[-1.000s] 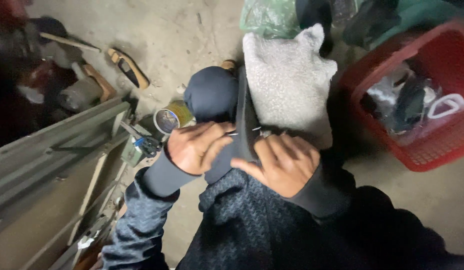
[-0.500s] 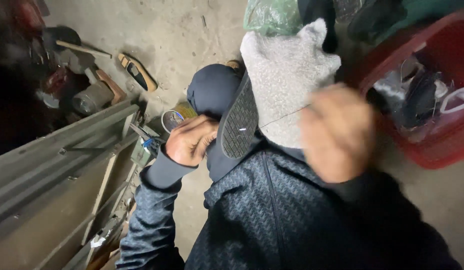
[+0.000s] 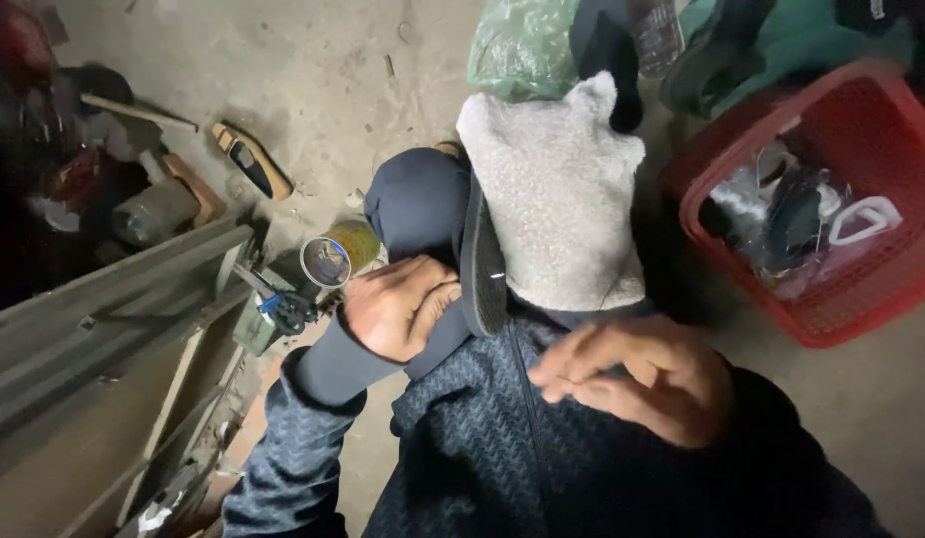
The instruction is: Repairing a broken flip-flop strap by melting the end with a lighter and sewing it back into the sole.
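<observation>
A grey fuzzy slipper (image 3: 557,199) with a dark rubber sole (image 3: 479,269) stands on edge on my knee (image 3: 413,199), sole facing left. My left hand (image 3: 398,304) lies against the sole's lower part, fingers curled onto it. My right hand (image 3: 632,379) hovers in front of my chest, below the slipper and apart from it. It is blurred, with the fingers stretched out close together. A thin thread-like line (image 3: 614,286) runs down the slipper's lower right edge. Whether my right hand pinches anything is unclear.
A red plastic basket (image 3: 881,299) with dark and white items stands at the right. A round tin can (image 3: 328,261) and a blue-handled tool (image 3: 278,304) lie left of my knee. Grey metal bars (image 3: 104,299), a sandal (image 3: 245,159) and a green bag (image 3: 522,45) surround me.
My right hand left the slipper, swung up to the right, and now sits lower in front of my chest. My left hand stayed on the sole.
</observation>
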